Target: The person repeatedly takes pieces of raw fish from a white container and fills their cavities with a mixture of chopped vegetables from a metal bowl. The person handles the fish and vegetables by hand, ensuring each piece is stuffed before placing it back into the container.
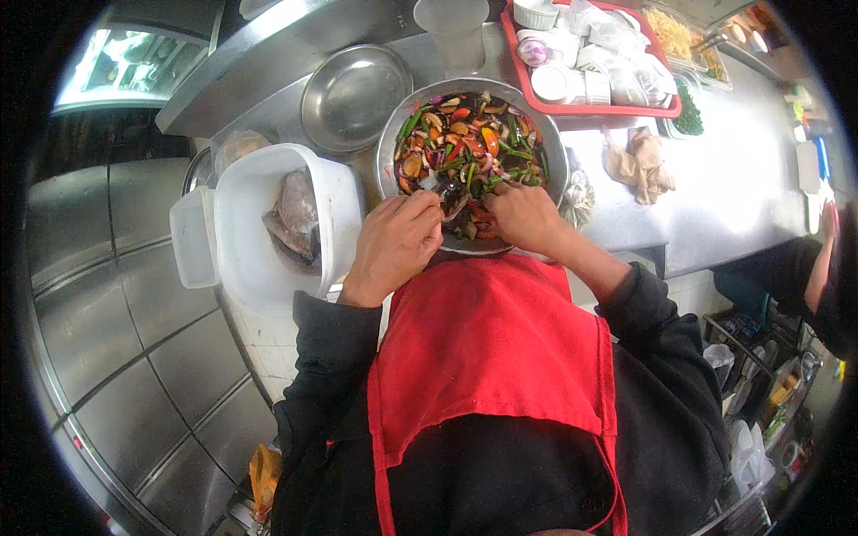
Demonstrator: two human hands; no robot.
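Note:
A large round metal bowl [555,144] holds chopped vegetables [469,137] in dark liquid, with red, orange, green and purple pieces. Over its near left part, my left hand [401,234] has its fingers curled on the edge of what looks like a clear plastic bag [454,201]; its exact shape is unclear. My right hand [526,214] reaches into the near right part of the bowl, its fingertips among the vegetables and partly hidden, so its grasp cannot be told. Left of the bowl, a white plastic tub [234,234] lies tilted with a piece of raw meat or fish [295,214] inside.
An empty metal bowl [355,97] stands behind the tub. A red tray [603,110] with wrapped items and ramekins borders the vegetable bowl at back right. Crumpled brown paper [640,164] lies on the steel counter [737,167]. Another person's arm [821,258] is at far right.

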